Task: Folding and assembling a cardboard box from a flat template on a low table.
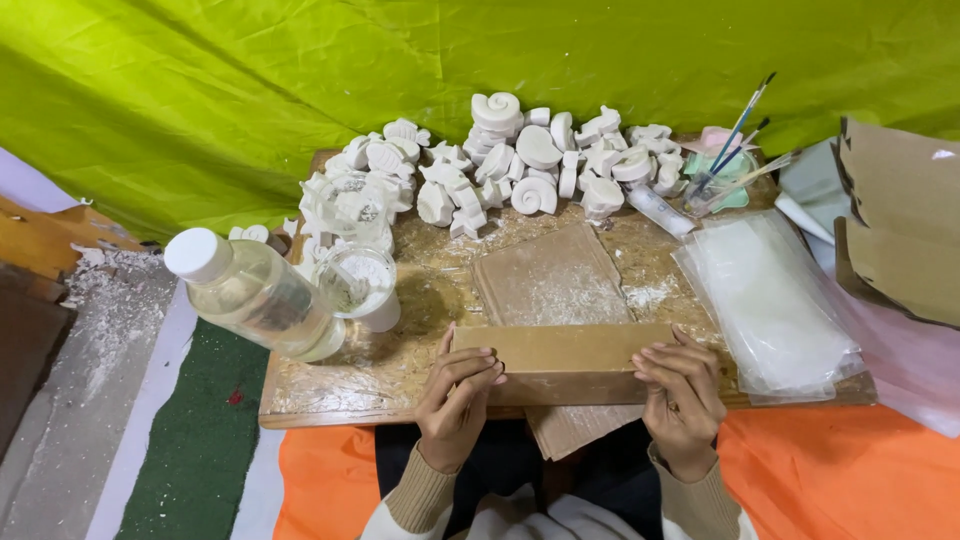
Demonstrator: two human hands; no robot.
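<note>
Low wooden board (400,370) dusted with white powder, bearing white plaster casts (520,160), clear bottle (255,292), plastic sheets (770,300), cardboard (550,275)

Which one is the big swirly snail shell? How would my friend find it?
Look at the board in front of the green sheet, where white plaster shapes are heaped along the far edge. The spiral shell sits at the very top of the heap, highest of all.
</note>
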